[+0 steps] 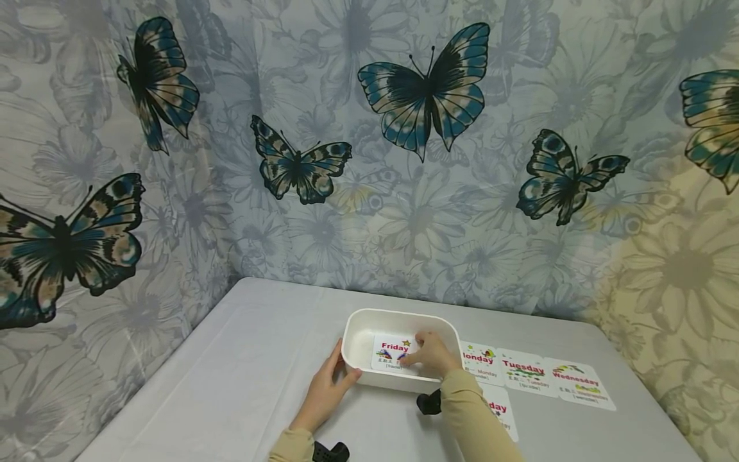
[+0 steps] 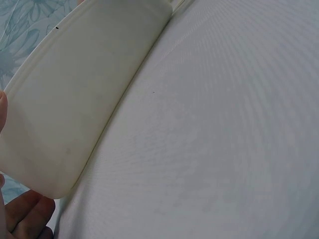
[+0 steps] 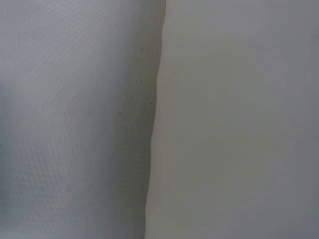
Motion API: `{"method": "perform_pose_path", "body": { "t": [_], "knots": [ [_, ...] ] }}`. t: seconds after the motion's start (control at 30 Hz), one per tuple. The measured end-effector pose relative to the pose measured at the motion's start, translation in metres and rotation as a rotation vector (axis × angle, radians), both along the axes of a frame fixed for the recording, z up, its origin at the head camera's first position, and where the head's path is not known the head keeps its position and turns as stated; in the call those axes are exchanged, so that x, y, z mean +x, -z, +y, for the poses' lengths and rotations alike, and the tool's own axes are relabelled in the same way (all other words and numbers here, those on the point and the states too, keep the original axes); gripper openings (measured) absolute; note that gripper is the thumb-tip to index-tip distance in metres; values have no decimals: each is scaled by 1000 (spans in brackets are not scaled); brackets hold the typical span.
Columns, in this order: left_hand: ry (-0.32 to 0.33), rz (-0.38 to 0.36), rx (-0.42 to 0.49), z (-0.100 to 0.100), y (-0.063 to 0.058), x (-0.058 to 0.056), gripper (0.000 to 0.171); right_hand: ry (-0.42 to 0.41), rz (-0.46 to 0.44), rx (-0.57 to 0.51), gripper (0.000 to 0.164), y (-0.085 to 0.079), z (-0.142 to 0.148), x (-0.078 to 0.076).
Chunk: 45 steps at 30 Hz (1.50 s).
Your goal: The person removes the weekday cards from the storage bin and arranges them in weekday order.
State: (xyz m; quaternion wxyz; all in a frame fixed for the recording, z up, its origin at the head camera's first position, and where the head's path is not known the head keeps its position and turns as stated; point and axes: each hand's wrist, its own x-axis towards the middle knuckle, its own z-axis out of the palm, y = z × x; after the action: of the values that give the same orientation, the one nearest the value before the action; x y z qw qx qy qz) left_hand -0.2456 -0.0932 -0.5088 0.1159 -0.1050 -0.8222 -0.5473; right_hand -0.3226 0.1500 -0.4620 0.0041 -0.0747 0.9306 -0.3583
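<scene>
In the head view a white plastic box point(image 1: 398, 383) with rounded corners stands on the table. My left hand point(image 1: 325, 388) holds its left end, thumb at the front rim and fingers along the side. Fingertips point(image 2: 37, 214) touch the lower corner of the box in the left wrist view. My right hand point(image 1: 432, 356) reaches inside, its thumb on the "Friday" card point(image 1: 388, 354). The bent fingers hide the card's right part, so a pinch on it cannot be made out. Only the box's outer wall point(image 3: 229, 124) and cloth show in the right wrist view.
Right of the box lie cards reading "Monday" point(image 1: 480, 362), "Tuesday" point(image 1: 528, 372) and "Wednesday" point(image 1: 582, 385) in a row. Below them another card point(image 1: 503, 410) is partly behind my right sleeve. A white cloth point(image 1: 231, 385) covers the table; a butterfly-patterned curtain point(image 1: 404, 224) hangs behind.
</scene>
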Motion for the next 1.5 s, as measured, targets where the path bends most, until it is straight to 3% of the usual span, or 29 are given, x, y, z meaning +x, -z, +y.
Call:
{"method": "perform_pose_path", "body": {
  "t": [0.5,0.97,1.27,1.5],
  "knots": [
    [1,3,8,0,2,-1,84,54,-67,67,86,2,-6,-1],
    [9,8,10,0,0,0,82,55,-68,93,80,-5,-6,4],
    [4,0,6,0,1,0,84,86,-49,35,80,-2,-6,2],
    [2,3,-1,0,2,-2,86,126,-46,-91,77,-1,-5,2]
  ]
}}
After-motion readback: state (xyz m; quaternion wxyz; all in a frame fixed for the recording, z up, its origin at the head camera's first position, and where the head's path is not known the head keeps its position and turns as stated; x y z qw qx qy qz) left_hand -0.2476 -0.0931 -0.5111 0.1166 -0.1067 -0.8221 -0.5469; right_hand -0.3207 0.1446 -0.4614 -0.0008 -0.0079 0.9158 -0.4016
